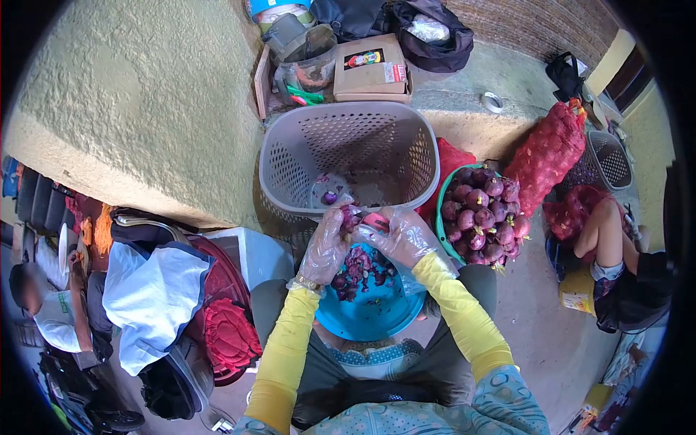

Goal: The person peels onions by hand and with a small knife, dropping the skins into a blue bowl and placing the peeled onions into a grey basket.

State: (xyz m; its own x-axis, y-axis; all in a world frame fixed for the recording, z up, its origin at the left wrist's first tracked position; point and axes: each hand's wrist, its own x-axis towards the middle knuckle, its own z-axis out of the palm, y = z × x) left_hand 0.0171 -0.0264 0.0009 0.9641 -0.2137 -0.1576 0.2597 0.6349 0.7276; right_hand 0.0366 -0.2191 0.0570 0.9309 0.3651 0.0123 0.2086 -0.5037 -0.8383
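Loose clear-plastic gloves [444, 267] could cause slips: our left hand [326, 248] grips a purple onion [350, 217], our right hand [404, 235] a red tool [376, 221].

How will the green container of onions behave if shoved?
The green container is probably heavy for its size, being heaped with whole onions. Top onions would likely roll off, since they're rounded and piled loose. Grip on individual onions may be slippery, as their skins look smooth and slightly shiny.

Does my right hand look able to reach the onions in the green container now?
Probably yes: the onions sit close beside your right hand, with only the green rim between, though that hand seems busy with a red object.
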